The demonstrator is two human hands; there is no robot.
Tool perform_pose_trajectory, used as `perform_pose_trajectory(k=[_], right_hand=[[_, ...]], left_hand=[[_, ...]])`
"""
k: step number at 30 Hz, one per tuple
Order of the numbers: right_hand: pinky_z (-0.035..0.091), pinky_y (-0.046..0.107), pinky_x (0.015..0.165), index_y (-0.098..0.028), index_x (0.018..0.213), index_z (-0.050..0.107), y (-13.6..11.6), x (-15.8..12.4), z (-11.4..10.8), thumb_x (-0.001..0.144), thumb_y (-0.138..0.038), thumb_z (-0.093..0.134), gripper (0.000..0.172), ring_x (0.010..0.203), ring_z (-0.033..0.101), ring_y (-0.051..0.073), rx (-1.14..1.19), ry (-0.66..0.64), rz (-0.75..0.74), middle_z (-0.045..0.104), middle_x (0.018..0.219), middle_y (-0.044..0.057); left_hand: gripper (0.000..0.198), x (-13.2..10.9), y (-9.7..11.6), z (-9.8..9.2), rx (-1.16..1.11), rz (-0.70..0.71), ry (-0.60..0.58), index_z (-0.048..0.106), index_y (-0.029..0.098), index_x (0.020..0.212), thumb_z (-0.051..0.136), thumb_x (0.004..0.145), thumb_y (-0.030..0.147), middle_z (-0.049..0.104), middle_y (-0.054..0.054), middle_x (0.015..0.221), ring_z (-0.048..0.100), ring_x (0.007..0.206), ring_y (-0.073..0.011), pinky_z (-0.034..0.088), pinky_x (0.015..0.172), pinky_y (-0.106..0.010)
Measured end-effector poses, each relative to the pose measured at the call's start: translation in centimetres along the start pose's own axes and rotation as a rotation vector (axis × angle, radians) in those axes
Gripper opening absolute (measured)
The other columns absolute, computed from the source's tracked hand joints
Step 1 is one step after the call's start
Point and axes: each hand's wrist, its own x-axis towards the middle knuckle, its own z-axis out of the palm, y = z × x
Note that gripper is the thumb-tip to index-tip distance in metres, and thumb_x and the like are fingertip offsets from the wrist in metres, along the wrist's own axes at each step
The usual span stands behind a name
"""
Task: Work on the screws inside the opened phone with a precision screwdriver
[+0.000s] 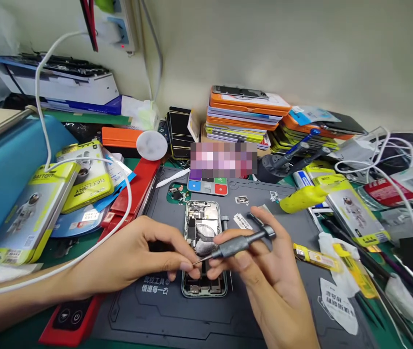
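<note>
An opened phone (203, 228) lies face down on a dark work mat (155, 310), its insides showing. My right hand (268, 281) grips a grey knurled precision screwdriver (241, 243), its tip pointing left over the phone's middle. My left hand (137, 257) comes in from the left with thumb and forefinger pinched together right at the screwdriver's tip. What the fingers pinch is too small to make out. Both hands hover over the lower half of the phone.
Yellow-green battery boxes (42, 203) and a white cable (119, 213) lie at left, a red box (68, 320) at the mat's edge. Stacked orange packages (246, 114) stand behind. A yellow tool (303, 198), tweezers, wrappers and cables crowd the right.
</note>
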Motion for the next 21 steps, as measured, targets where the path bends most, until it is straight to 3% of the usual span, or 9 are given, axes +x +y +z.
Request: perform_pose_trajectory(k=[8,14,18,21], right_hand=[[0.073,0.033,0.086,-0.041,0.153,0.044,0.1,-0.3,0.0,0.115,-0.027,0.059,0.043,0.085,0.084,0.016,-0.016,0.011,-0.03,0.083,0.12,0.004],[0.072,0.031,0.083,-0.036,0.151,0.048,-0.6,0.3,-0.2,0.112,-0.027,0.065,0.044,0.081,0.085,0.016,0.061,-0.014,0.048,0.085,0.115,0.006],[0.072,0.028,0.076,-0.034,0.148,0.053,-1.1,0.6,-0.2,0.109,-0.026,0.066,0.042,0.078,0.083,0.016,0.144,0.041,0.049,0.085,0.109,0.005],[0.072,0.027,0.072,-0.035,0.151,0.052,-1.0,0.3,-0.2,0.112,-0.028,0.061,0.041,0.075,0.082,0.016,0.106,0.065,-0.001,0.084,0.107,0.004]], left_hand=[[0.012,-0.1,0.2,0.1,0.017,0.004,0.002,0.092,0.024,0.098,0.081,0.102,0.024,0.091,0.001,0.098,0.08,0.088,-0.0123,0.06,0.078,-0.015],[0.011,-0.1,0.1,0.2,-0.108,-0.025,-0.056,0.093,0.025,0.098,0.082,0.1,0.025,0.091,-0.001,0.099,0.076,0.077,-0.0116,0.061,0.072,-0.017],[0.015,0.1,0.1,0.3,0.067,-0.075,0.019,0.091,0.023,0.103,0.077,0.103,0.029,0.089,-0.002,0.1,0.068,0.069,-0.0099,0.056,0.068,-0.018],[0.028,0.1,0.3,0.3,0.197,-0.099,0.067,0.088,0.021,0.108,0.07,0.109,0.042,0.087,-0.002,0.095,0.057,0.062,-0.0095,0.048,0.061,-0.019]])
